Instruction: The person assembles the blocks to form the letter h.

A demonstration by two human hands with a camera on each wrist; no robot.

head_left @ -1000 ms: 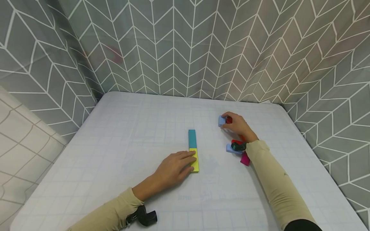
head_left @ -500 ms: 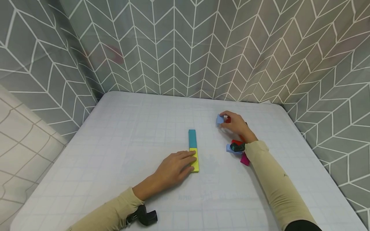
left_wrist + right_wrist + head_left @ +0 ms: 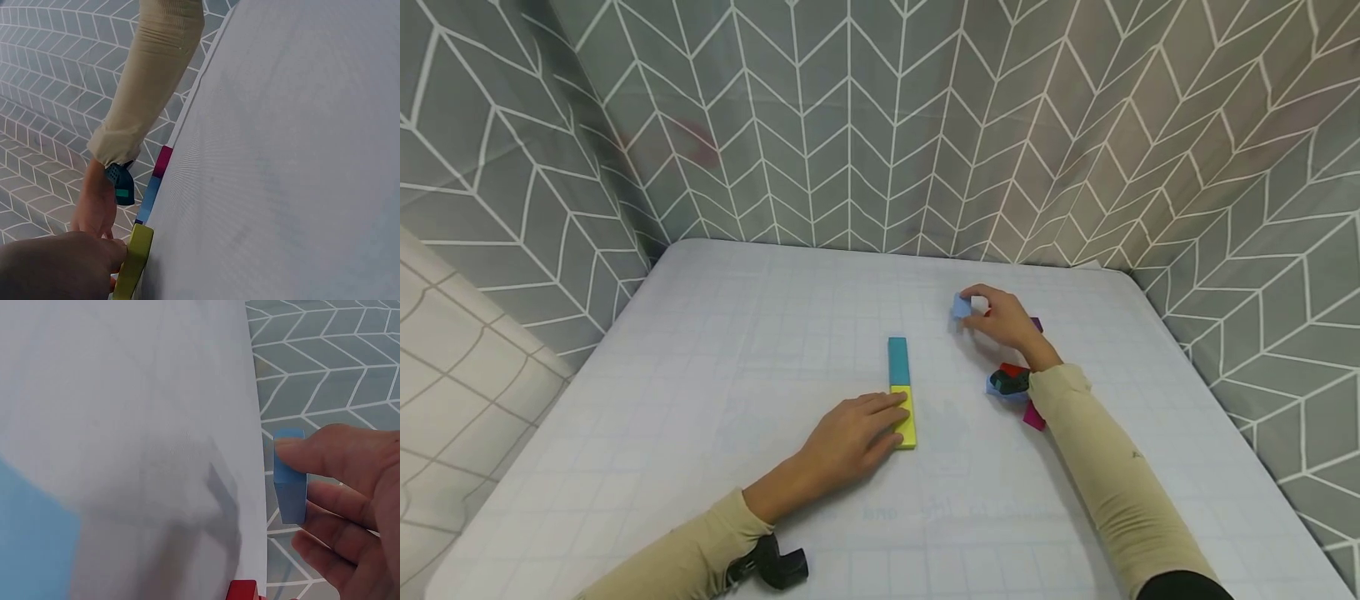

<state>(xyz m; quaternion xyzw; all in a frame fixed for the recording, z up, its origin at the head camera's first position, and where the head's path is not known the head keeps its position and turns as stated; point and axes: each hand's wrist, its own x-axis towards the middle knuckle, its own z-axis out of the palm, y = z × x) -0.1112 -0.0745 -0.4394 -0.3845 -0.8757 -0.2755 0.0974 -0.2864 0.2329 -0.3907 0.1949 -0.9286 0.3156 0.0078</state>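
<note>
Across the white tabletop (image 3: 737, 333), in the head view, the left hand (image 3: 853, 437) rests nearly straight fingers on a yellow rectangular block (image 3: 907, 429), end to end with a teal rectangular block (image 3: 898, 362). Farther right, the right hand (image 3: 1002, 321) pinches a light-blue rectangular block (image 3: 960, 306). The left wrist view shows a magenta block (image 3: 162, 162) beyond the yellow. The right wrist view adds a red block (image 3: 241, 590) at the bottom edge.

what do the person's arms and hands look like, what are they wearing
Long beige sleeves cover both arms, with a black band around the right one. The left wrist wears a black device, the right a dark one. Both hands are gloveless.
</note>
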